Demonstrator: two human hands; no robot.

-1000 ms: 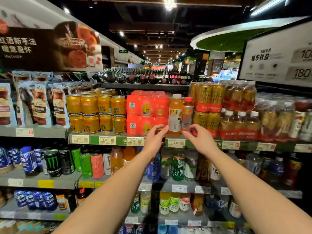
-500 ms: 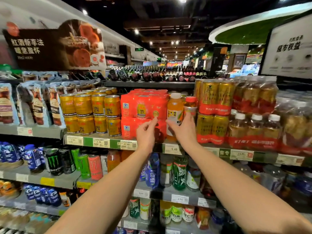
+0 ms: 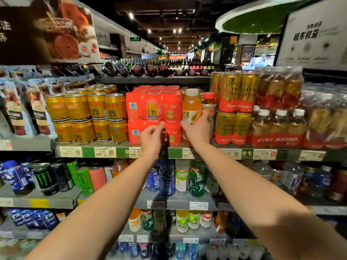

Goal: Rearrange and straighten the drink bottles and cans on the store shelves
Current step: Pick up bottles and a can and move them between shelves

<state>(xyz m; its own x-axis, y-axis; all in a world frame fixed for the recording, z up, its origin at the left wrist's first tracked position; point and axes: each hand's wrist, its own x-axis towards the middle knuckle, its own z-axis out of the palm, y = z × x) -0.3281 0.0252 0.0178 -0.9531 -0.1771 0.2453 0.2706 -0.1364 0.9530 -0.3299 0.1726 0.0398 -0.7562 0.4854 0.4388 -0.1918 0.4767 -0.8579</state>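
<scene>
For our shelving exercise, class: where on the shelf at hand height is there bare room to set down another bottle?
Hardly any. A dark gap shows behind the left hand, in front of the red shrink-wrapped can packs. The right hand grips the orange juice bottle with the white cap, wedged between those packs and the red-capped bottle. Elsewhere gold cans and gold-and-red can packs fill it.

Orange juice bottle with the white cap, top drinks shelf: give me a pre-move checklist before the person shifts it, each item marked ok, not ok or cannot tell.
1. Right hand grips the orange juice bottle with the white cap round its lower half: ok.
2. Bottle stands upright: ok.
3. Left hand holds nothing, fingers loosely curled in front of the red shrink-wrapped can multipack: ok.
4. Gap between the bottle and the red-capped bottle beside it on the right: cannot tell, the hand covers it.
5. Bottle base on the grey shelf edge with price tags: cannot tell, hidden by the wrist.
</scene>
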